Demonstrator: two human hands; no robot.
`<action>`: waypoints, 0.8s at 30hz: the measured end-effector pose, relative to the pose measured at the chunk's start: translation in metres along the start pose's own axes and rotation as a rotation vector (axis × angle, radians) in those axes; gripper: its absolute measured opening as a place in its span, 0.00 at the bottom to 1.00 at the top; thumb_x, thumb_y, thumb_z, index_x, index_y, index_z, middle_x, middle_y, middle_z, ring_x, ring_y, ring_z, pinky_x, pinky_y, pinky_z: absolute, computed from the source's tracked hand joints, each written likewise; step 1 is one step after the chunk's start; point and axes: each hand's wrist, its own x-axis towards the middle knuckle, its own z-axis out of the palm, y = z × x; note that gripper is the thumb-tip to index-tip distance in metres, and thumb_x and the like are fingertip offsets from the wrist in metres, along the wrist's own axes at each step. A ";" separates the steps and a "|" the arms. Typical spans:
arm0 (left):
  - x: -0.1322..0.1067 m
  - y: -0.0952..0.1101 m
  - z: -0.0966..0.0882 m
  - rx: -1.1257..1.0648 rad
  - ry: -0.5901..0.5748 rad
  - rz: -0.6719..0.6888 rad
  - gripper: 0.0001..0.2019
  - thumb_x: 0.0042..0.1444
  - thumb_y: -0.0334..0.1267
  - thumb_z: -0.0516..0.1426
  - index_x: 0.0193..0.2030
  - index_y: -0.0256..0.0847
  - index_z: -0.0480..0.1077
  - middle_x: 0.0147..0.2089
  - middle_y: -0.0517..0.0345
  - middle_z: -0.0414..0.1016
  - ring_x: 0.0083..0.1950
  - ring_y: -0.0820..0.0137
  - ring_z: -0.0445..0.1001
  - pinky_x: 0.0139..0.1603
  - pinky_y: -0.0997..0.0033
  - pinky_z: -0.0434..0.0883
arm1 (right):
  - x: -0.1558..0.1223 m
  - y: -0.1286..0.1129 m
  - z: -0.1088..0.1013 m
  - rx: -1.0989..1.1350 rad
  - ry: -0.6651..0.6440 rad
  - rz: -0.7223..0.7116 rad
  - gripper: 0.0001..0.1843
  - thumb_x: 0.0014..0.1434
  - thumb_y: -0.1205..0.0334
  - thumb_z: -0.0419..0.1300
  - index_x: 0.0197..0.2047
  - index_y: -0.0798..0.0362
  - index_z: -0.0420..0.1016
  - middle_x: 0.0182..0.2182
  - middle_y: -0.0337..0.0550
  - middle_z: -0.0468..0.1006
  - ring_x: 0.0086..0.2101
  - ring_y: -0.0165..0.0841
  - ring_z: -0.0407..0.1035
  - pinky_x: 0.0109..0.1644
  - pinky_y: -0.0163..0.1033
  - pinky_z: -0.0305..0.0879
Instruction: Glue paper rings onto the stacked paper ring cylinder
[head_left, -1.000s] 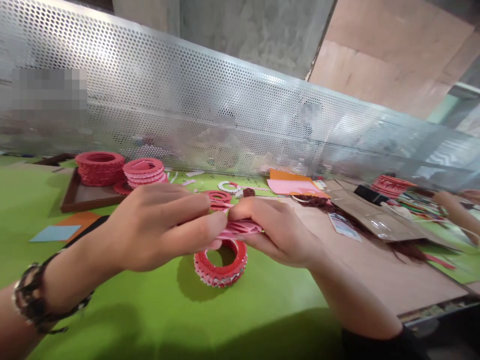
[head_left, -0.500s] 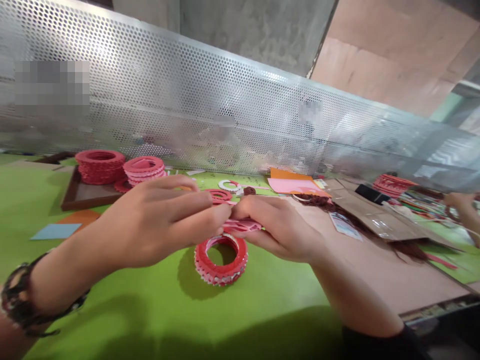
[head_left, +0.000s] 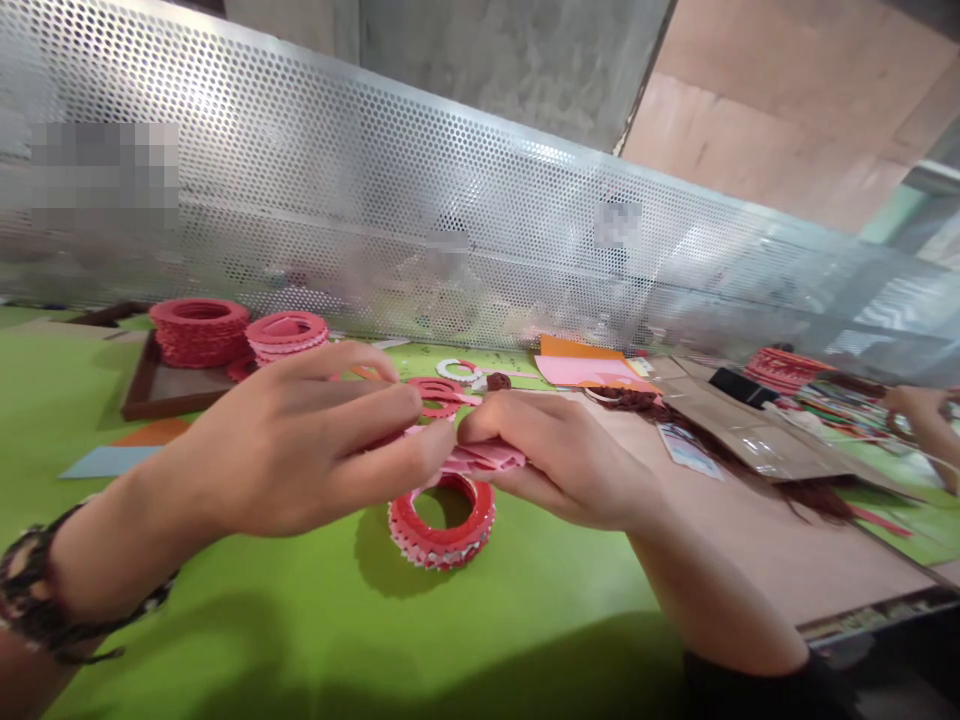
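Observation:
My left hand (head_left: 300, 440) and my right hand (head_left: 559, 455) meet fingertip to fingertip over the green table (head_left: 262, 620). Both pinch a thin stack of pink foam pieces (head_left: 480, 458) held between them; its shape is partly hidden by my fingers. Directly below the hands a short stack of red foam rings (head_left: 442, 525) with scalloped edges lies on the table. A beaded bracelet (head_left: 45, 600) is on my left wrist.
A brown tray (head_left: 161, 385) at back left holds taller red ring stacks (head_left: 199, 330). Loose rings (head_left: 439, 392), orange and pink sheets (head_left: 585, 368) and a cardboard sheet (head_left: 750, 520) lie to the right. A perforated metal screen (head_left: 450, 230) walls the back. Another person's hand (head_left: 926, 410) shows far right.
My hands stay together on the pink pieces, shifting only slightly; my left fingers have re-gripped. The red ring stack below has not moved.

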 end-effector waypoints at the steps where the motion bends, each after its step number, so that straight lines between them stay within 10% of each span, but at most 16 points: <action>1: 0.001 0.000 0.000 -0.001 0.002 0.001 0.15 0.66 0.25 0.44 0.37 0.47 0.65 0.25 0.65 0.74 0.26 0.66 0.71 0.32 0.64 0.70 | 0.000 0.000 0.000 0.000 -0.002 0.003 0.15 0.73 0.55 0.46 0.38 0.51 0.68 0.31 0.38 0.75 0.29 0.26 0.65 0.31 0.31 0.60; 24: 0.007 0.001 -0.003 0.185 -0.104 0.010 0.21 0.69 0.24 0.40 0.38 0.43 0.72 0.28 0.63 0.79 0.27 0.67 0.75 0.33 0.66 0.72 | 0.000 -0.004 -0.001 -0.283 0.014 0.146 0.22 0.74 0.55 0.43 0.34 0.52 0.71 0.28 0.39 0.74 0.29 0.29 0.65 0.30 0.33 0.54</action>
